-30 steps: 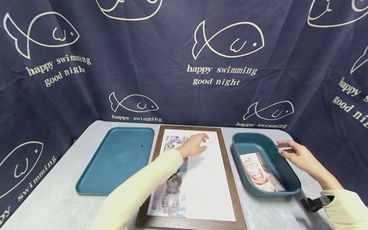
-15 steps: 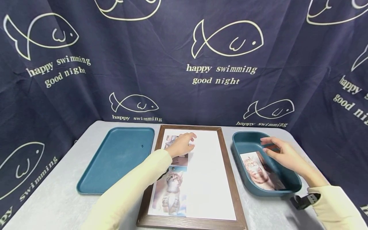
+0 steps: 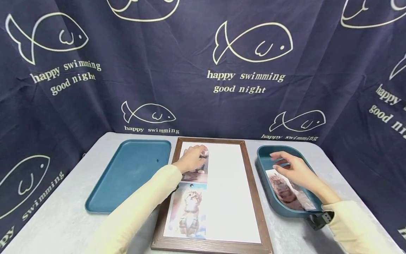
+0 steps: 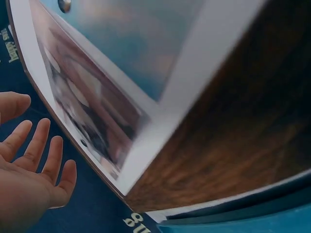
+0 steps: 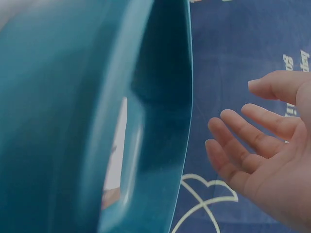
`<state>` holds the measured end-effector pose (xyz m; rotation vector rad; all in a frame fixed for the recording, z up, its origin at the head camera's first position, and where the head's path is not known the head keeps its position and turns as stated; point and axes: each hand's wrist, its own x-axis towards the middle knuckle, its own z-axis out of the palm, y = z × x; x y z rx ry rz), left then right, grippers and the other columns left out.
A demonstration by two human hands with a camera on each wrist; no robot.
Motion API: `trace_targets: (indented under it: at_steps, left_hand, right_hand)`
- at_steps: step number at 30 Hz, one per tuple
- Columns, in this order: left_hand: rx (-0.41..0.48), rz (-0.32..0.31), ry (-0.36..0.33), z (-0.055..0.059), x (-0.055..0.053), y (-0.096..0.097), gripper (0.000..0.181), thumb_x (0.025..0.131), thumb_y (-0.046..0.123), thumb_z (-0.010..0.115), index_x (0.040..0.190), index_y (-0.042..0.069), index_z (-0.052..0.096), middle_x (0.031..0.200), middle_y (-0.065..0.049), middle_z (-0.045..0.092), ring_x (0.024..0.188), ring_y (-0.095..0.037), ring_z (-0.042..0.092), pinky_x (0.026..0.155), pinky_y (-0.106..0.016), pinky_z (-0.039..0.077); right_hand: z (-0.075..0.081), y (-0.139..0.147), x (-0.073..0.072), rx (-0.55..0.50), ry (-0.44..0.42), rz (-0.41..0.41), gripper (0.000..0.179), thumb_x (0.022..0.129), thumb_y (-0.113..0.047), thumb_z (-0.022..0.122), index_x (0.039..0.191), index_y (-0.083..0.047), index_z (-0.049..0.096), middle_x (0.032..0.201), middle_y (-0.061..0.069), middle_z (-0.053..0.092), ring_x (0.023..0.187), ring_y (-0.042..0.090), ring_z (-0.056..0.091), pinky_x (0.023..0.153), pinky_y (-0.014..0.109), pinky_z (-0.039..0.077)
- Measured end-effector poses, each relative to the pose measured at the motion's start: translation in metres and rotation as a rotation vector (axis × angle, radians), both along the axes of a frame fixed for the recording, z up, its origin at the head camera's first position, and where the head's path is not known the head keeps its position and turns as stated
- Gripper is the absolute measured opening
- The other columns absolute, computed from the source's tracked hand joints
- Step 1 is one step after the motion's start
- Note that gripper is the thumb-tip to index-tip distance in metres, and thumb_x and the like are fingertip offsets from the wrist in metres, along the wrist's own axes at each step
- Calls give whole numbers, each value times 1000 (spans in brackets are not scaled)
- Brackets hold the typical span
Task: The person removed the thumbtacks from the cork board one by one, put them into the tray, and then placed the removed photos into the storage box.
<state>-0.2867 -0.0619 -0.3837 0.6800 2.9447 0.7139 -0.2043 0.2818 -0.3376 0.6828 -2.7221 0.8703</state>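
My left hand [image 3: 192, 158] hovers over the upper cat photo [image 3: 191, 177] and hides most of it. In the left wrist view the same hand [image 4: 34, 167] has loose fingers, nothing between them, and sits apart from the board. Below is a kitten photo [image 3: 188, 215], with a small round shiny piece [image 3: 191, 185] at its top edge. Both photos lie on the left side of a white board [image 3: 229, 197]. My right hand [image 3: 296, 171], fingers relaxed, is above the deep teal bin [image 3: 263, 185], over a cat photo [image 3: 282, 192] inside. The right wrist view shows that hand [image 5: 265, 150] holding nothing.
A brown wooden frame [image 3: 250, 183] borders the board. Left of it lies a flat teal tray [image 3: 133, 176] with a small dark mark. The grey tabletop [image 3: 57, 211] meets a dark blue fish-print curtain [image 3: 190, 70] at the back.
My left hand has drawn left from the white area to the upper cat photo. My right hand has moved left from beyond the bin's right rim to over the bin.
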Motion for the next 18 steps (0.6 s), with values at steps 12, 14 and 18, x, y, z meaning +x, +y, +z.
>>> trace_targets:
  at_steps: [12,14,18]
  left_hand:
    - [-74,58,36,0,-5,-18,42,87,15,59,128,13,47,119,-8,56,108,-30,49,92,-49,34]
    - [-105,62,51,-1,-7,-20,43,87,16,59,128,13,48,119,-7,56,108,-30,49,90,-47,34]
    - [-146,73,83,-4,-9,-22,43,86,17,61,127,15,49,118,-5,56,106,-28,49,87,-44,35]
  right_hand:
    - [-8,-36,-6,17,-5,74,28,85,-3,60,112,-4,56,107,13,63,88,26,62,73,41,50]
    - [-8,-41,-7,16,-15,83,29,84,-2,59,113,-3,56,108,13,62,89,26,62,73,41,50]
    - [-11,-52,-6,9,-20,98,30,84,-2,59,114,-3,56,108,13,62,89,26,62,72,39,49]
